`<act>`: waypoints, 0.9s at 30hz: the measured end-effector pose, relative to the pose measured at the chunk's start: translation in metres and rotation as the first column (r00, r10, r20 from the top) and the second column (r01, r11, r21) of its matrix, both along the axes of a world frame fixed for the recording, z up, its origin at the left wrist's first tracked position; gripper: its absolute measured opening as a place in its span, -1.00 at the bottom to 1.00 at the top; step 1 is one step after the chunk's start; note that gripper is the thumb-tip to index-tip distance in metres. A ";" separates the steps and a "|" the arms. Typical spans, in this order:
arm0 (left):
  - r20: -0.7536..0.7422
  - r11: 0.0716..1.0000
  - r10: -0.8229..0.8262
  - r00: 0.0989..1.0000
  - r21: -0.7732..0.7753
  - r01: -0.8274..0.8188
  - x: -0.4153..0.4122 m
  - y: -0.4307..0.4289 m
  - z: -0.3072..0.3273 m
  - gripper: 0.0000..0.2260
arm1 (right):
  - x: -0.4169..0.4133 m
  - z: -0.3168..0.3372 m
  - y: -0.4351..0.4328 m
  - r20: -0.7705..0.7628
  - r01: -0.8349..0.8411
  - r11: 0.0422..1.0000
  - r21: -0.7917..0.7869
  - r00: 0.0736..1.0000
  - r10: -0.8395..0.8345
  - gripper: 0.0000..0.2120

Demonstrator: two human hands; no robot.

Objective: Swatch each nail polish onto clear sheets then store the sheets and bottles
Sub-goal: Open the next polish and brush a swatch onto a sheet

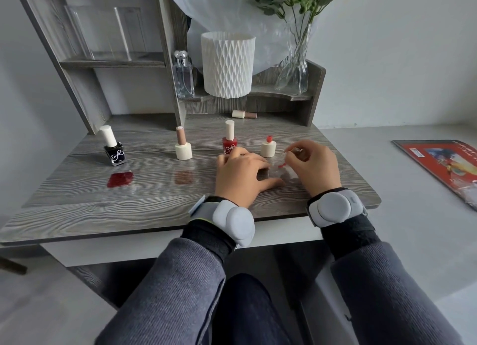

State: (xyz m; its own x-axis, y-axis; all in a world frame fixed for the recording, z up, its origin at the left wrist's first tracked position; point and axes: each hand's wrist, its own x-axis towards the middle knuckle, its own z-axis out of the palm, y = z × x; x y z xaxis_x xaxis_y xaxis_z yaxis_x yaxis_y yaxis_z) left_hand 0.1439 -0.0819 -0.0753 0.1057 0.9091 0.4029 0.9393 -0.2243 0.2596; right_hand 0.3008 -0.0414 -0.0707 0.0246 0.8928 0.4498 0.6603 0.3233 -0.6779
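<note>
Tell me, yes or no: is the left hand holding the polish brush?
No, the right hand pinches the brush, while the left hand lies flat on the clear sheet.

Grey wood-grain worktop point(154, 210), viewed from its front edge. Standing in a row, left to right: black polish bottle point(115, 154) with cream cap; cream-and-tan bottle point(183, 145); red polish bottle point(229, 143) with cream cap; short cream bottle point(268, 148) with red top. Flat in front of the first two: clear sheet with dark red swatch point(120, 179); clear sheet with brown swatch point(183, 176). Third clear sheet point(280, 173) in front of the short cream bottle, partly covered. At the back, one small bottle point(244, 114) on its side.
</note>
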 end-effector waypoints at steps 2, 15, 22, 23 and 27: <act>0.007 1.000 -0.004 1.000 -0.002 0.004 0.000 0.000 0.000 -0.53 | 0.000 0.002 -0.002 -0.098 0.002 0.999 0.042 0.995 0.002 -0.90; 0.007 1.000 -0.002 1.000 -0.005 0.002 0.000 -0.001 0.000 -0.54 | -0.002 -0.001 0.001 0.037 -0.041 0.999 -0.025 0.998 0.042 -0.88; 0.020 1.000 -0.001 1.000 -0.020 0.001 0.001 -0.002 0.001 -0.53 | -0.001 0.001 -0.001 -0.095 0.069 0.992 0.109 0.994 -0.058 -0.89; 0.020 1.000 0.000 1.000 -0.023 0.001 0.001 -0.002 0.001 -0.53 | -0.001 0.002 -0.002 -0.132 0.054 0.990 0.129 0.991 -0.037 -0.89; 0.014 1.000 0.005 1.000 -0.028 -0.004 0.001 -0.002 0.002 -0.54 | -0.003 0.002 -0.003 -0.056 -0.036 0.991 0.129 0.997 0.044 -0.90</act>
State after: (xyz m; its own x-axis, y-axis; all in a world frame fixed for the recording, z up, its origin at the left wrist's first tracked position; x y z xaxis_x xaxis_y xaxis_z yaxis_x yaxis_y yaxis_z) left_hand 0.1448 -0.0843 -0.0738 0.0958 0.9206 0.3785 0.9365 -0.2123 0.2793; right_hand 0.2982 -0.0445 -0.0686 0.0201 0.8287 0.5593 0.6052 0.4352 -0.6666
